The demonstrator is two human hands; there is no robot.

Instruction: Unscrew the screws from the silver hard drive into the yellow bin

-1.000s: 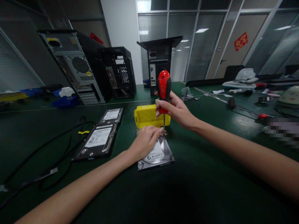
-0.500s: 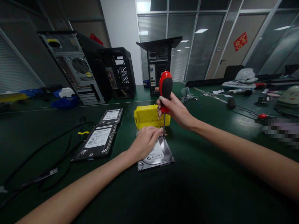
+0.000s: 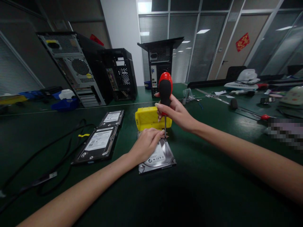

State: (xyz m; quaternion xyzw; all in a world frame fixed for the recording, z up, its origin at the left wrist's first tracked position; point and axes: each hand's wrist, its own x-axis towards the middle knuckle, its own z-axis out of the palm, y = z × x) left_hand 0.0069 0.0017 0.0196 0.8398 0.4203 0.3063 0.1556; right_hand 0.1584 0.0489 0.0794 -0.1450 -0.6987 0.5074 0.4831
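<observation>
A silver hard drive with a white label lies flat on the green table in front of me. My left hand rests across its upper left part, fingers closed over it and thumb close to the screwdriver's shaft; the fingertips are partly hidden. My right hand is wrapped round the red and black handle of a screwdriver, which stands nearly upright. Its tip meets the drive near the right edge, though the screw under it is too small to make out. Just behind the drive sits a yellow plastic bin.
Two more hard drives lie to the left beside black cables. Computer cases stand at the back, one behind the screwdriver. On the right are a long tool, a white helmet-like object and other clutter.
The screwdriver handle has turned slightly and tilts a bit differently, with my right thumb shifted on it. My left hand and the hard drive keep their places.
</observation>
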